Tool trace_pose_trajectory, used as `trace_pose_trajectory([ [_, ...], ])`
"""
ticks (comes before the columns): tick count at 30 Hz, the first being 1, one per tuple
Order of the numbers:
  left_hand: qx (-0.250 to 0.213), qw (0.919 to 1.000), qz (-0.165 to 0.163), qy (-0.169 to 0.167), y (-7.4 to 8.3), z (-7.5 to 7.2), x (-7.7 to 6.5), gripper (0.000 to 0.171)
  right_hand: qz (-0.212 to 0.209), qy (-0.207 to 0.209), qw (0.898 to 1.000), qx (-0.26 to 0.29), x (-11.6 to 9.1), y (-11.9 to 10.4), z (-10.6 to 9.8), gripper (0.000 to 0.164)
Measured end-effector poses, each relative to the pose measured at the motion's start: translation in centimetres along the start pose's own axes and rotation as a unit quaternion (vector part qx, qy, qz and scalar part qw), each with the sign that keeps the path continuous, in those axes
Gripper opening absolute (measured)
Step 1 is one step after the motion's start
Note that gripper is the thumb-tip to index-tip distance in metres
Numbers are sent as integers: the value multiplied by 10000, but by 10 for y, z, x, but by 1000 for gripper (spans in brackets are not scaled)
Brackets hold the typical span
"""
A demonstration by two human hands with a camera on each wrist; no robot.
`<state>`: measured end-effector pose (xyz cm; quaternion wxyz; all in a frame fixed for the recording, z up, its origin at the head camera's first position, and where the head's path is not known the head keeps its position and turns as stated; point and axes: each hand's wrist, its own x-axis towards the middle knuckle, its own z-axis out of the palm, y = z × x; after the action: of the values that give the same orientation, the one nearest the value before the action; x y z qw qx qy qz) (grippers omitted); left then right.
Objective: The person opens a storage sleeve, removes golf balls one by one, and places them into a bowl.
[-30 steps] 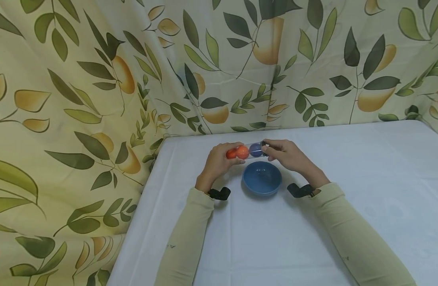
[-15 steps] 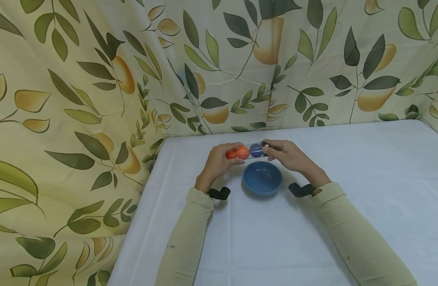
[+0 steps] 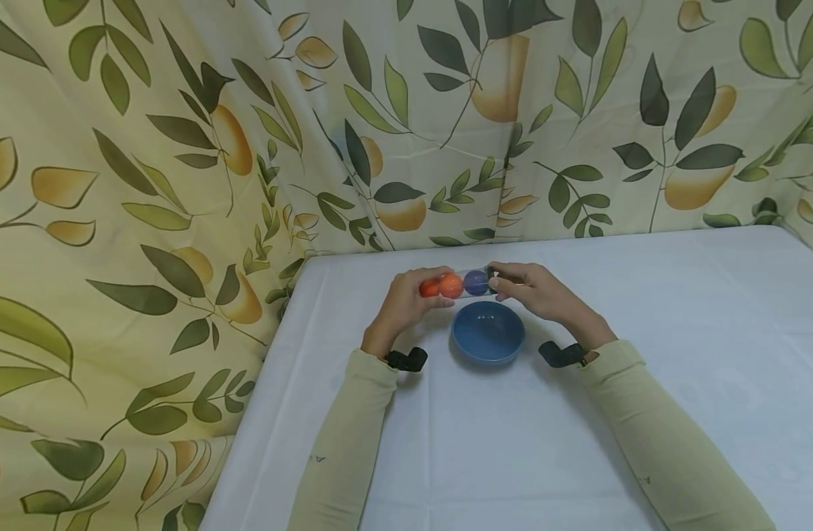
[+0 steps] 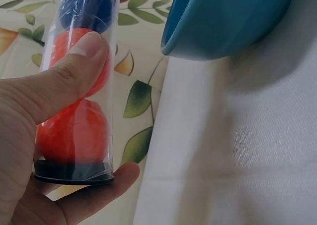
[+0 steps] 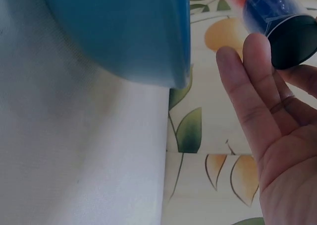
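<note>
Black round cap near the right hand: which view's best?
Right wrist: the black round cap is large and its end face visible, though it runs to the frame's right edge. Head shows only a dark sliver, mostly hidden by the right hand. Left wrist misses it: the clear plastic tube leaves the frame first.

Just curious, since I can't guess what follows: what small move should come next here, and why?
Perhaps the right hand should gently pull the black cap outward: it pinches that cap at one end of the clear tube, by the blue ball, while the left hand grips the other end. The blue bowl close by could then catch the ball.
</note>
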<state>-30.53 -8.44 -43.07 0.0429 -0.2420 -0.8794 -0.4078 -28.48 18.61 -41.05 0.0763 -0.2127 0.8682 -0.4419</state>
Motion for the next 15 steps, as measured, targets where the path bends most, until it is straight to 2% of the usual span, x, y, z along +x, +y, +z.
trace_pose_trajectory([
  [8, -74, 9999, -54, -60, -2, 0, -1, 59, -82, 56, 9999, 115, 1, 4, 3, 60],
  [15, 155, 9998, 3, 77, 3, -4, 0, 58, 5, 248, 9997, -32, 1, 0, 2, 58],
])
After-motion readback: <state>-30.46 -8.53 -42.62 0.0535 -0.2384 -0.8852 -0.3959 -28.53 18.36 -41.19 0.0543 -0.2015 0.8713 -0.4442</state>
